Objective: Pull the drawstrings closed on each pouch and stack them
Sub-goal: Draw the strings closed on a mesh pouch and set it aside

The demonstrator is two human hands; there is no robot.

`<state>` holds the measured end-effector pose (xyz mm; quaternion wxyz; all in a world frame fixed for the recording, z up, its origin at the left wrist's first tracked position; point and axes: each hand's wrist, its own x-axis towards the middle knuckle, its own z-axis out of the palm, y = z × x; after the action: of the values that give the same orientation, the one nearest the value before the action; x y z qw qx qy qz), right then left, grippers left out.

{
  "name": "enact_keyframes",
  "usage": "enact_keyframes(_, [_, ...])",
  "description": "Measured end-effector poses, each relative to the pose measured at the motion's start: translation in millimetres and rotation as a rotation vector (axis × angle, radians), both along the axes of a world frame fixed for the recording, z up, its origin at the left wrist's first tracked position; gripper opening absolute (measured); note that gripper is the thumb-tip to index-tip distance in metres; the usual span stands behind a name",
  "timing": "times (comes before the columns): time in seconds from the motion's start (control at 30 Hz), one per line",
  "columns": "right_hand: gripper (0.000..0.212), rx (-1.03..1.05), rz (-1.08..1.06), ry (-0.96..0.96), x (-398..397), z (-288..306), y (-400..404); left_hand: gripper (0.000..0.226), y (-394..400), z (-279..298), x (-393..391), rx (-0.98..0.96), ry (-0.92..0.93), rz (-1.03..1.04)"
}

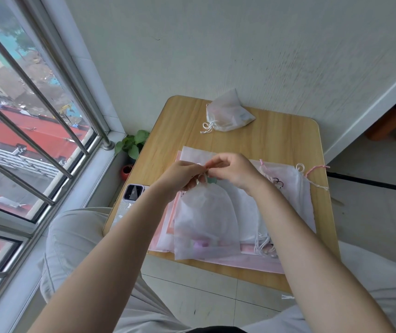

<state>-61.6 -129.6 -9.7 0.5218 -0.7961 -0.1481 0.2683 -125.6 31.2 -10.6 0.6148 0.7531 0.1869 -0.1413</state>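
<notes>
Centrally, both hands (206, 174) pinching pouch (206, 219) top

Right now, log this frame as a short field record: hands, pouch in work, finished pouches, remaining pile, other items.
left hand: left hand grips the gathered neck of the held pouch
right hand: right hand pinches the drawstring at the neck
pouch in work: translucent white pouch, neck bunched, hanging over the pile
finished: one closed pouch at the table's far edge, cords tied
remaining: flat pile of pouches on the wooden table
other: phone at the table's left edge; potted plant by the window
</notes>
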Motion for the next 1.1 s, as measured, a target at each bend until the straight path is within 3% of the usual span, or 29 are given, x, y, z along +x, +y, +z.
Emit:
enact_keyframes(0.17, [0.006,-0.154,-0.010,-0.104,-0.4,-5.2,-2.5,0.029,2.3,-6.6,-0.1,-0.002,0.044,0.010])
enact_keyframes(0.27, [0.003,-0.256,0.107,-0.082,1.3,1.1,-8.4,0.024,6.7,-11.3,-0.5,0.008,0.022,0.024])
enact_keyframes(0.37, [0.011,-0.178,0.094,-0.020,-0.7,4.4,-6.3,0.007,4.3,-9.8,-1.1,-0.025,-0.030,-0.007])
enact_keyframes(0.43, [0.019,-0.098,0.077,0.007,-3.8,5.5,-1.0,0.011,0.3,-8.1,-0.6,-0.019,-0.063,-0.005])
enact_keyframes(0.67, [0.021,-0.167,0.064,-0.135,-6.3,5.5,7.3,0.024,0.8,-9.5,0.1,0.073,-0.089,0.108])
enact_keyframes(0.83, [0.015,-0.221,0.037,-0.219,-7.2,3.4,9.2,0.018,3.4,-1.8,1.8,0.097,-0.033,0.001])
enact_keyframes(0.97, [0.013,-0.325,0.056,-0.307,-8.3,4.4,11.5,0.018,2.5,2.6,2.7,0.228,-0.030,-0.007])
enact_keyframes(1.1, [0.014,-0.467,0.197,-0.387,-8.4,9.1,13.8,0.013,0.6,2.2,3.5,0.326,-0.082,-0.038])
